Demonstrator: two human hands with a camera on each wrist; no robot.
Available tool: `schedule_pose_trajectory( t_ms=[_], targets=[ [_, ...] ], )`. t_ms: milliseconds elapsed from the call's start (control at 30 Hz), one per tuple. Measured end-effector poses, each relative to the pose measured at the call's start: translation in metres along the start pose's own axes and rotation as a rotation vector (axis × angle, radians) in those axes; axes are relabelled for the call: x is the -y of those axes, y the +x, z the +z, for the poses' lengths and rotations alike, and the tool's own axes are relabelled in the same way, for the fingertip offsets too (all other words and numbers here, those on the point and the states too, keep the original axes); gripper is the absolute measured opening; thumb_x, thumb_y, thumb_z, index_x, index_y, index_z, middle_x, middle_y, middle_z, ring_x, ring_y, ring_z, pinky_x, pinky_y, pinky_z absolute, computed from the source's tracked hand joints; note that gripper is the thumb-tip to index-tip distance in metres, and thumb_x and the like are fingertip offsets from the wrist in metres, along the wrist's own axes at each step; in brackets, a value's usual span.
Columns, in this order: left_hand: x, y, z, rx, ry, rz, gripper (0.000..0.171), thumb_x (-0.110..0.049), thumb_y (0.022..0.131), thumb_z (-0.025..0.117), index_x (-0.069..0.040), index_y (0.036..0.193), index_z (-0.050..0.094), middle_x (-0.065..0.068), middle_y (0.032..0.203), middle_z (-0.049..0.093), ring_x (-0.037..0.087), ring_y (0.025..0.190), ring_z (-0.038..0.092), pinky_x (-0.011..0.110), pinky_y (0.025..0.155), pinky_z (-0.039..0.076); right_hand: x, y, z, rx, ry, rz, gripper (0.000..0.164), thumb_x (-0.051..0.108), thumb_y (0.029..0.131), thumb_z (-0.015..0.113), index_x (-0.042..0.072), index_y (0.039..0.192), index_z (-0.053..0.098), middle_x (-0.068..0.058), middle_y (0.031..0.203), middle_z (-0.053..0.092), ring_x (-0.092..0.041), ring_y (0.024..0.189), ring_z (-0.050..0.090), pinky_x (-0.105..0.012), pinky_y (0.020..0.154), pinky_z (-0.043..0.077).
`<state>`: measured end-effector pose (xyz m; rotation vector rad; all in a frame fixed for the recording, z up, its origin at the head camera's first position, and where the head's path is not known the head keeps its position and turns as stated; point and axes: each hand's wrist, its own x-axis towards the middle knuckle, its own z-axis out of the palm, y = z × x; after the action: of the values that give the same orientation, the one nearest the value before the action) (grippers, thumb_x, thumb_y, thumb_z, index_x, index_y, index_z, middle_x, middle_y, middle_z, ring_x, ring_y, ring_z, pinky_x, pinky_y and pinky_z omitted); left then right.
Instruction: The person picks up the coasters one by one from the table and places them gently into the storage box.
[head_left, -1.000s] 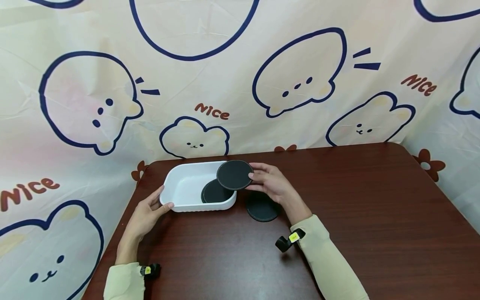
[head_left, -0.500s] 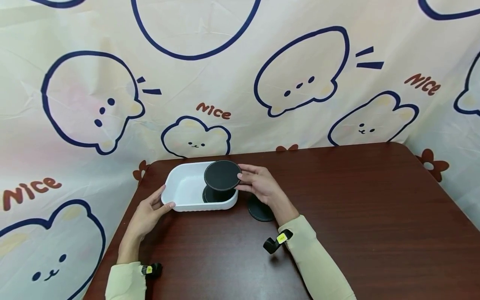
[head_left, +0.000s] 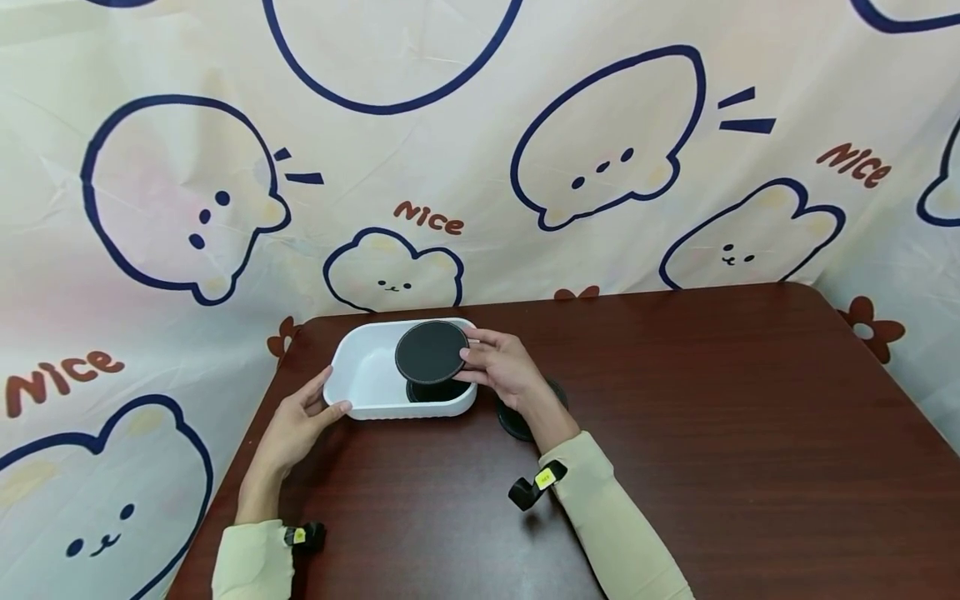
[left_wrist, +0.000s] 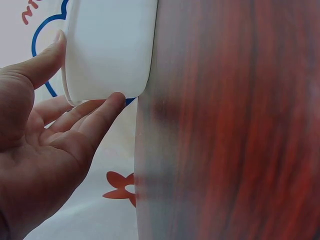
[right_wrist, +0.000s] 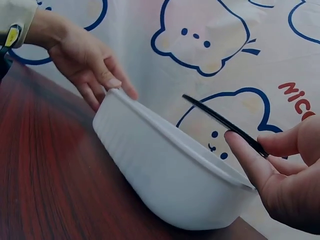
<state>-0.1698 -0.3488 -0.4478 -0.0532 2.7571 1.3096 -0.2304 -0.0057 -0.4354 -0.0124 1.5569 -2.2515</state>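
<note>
A white plastic storage box (head_left: 397, 412) with rounded corners stands on the table near its far left edge. My left hand (head_left: 294, 427) holds the box's left end, thumb at the near corner and fingers around the end; the left wrist view shows that grip on the box (left_wrist: 110, 55). Over the box's right half, a round black coaster (head_left: 430, 352) is pinched by its right edge in my right hand (head_left: 508, 371). The right wrist view has this coaster (right_wrist: 225, 122) tilted above the rim. Beneath it, inside the box, lies another black coaster (head_left: 435, 392), partly covered.
A further black coaster (head_left: 516, 422) lies on the dark wooden table (head_left: 712, 417), right of the box and partly hidden by my right wrist. Behind the table hangs a cartoon-printed cloth (head_left: 495, 275).
My right hand has carried the coaster leftward, from the box's right end to further over its inside. The left hand keeps its hold on the box, which has stayed put.
</note>
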Motion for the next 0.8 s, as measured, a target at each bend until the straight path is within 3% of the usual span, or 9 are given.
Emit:
schedule_pose_trajectory(
  t_ms=[433,633,800],
  targets=[
    [-0.0018,-0.0012,-0.0013,0.002,-0.008,0.005,0.088,-0.033,0.103,0.074,-0.013,0.172,0.023,0.026,0.172,0.033,0.045,0.148,0.052,0.046,0.111,0.048,-0.0051,0.001,0.0023,-0.058,-0.119,-0.051,0.05,-0.003,0.106,0.062,0.002,0.155,0.054,-0.026,0.141,0.06,-0.022,0.107,0.073,-0.035,0.086,0.067],
    [-0.0021,-0.0006,-0.0035,0.006,-0.015,0.025,0.086,-0.031,0.104,0.074,-0.011,0.172,0.024,0.026,0.173,0.032,0.043,0.149,0.051,0.041,0.11,0.051,-0.006,0.0018,0.0038,-0.081,-0.223,-0.102,0.046,-0.002,0.105,0.062,0.002,0.151,0.06,-0.025,0.14,0.061,-0.029,0.114,0.072,-0.034,0.083,0.068],
    [-0.0015,-0.0003,-0.0027,0.009,-0.021,0.019,0.087,-0.031,0.104,0.073,-0.011,0.172,0.023,0.026,0.173,0.031,0.043,0.149,0.05,0.045,0.111,0.048,-0.0034,0.0008,0.0067,-0.105,-0.364,-0.125,0.042,0.0,0.105,0.065,0.003,0.147,0.064,-0.023,0.14,0.068,-0.033,0.119,0.075,-0.034,0.08,0.068]
  ],
)
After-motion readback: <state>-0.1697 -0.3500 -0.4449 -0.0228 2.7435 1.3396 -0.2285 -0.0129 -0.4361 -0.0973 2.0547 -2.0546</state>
